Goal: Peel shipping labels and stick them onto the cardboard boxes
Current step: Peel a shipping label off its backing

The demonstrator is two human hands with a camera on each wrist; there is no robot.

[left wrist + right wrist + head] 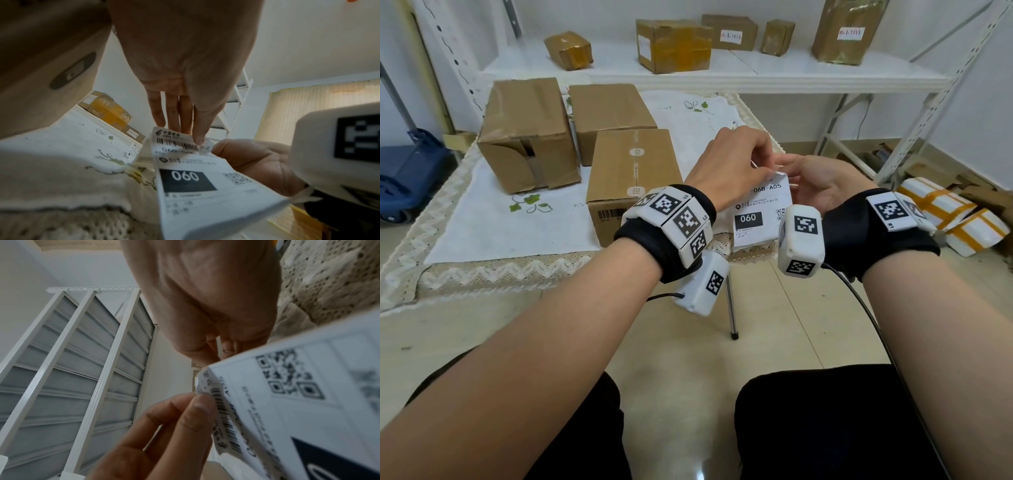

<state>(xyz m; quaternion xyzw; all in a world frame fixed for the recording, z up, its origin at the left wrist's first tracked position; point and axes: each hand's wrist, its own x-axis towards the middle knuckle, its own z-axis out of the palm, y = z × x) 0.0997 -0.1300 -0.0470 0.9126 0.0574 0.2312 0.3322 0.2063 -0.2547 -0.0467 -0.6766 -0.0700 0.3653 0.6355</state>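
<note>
Shipping label (760, 209), white with "060" in a black block, is held up in the air between both hands just past the near right corner of the table (482, 274), seen from the head camera. The left hand (729, 164) comes over from above with fingers bent down onto the label's top edge; the right hand (822, 181) lies palm up behind and beside the sheet. How the right fingers lie cannot be told here. Three plain cardboard boxes (530, 133) stand on the tablecloth (517, 226), the nearest just left of the left wrist. Further taped boxes (674, 44) sit on the white shelf (756, 75) behind.

The left wrist camera adds the grip itself: the left hand (185, 65) has its fingertips (198, 138) pressed on the label's (191, 175) upper right corner, which curls up away from the sheet below the barcode. The right hand's (257, 164) thumb and palm cradle the sheet's right edge.

The right wrist camera shows the far side: the right hand (205, 288) with fingers curled behind the label (287, 402), and the left fingers (197, 415) pinching the lifted barcode strip. Only here does the tall white rack (82, 353) fill the background.
</note>
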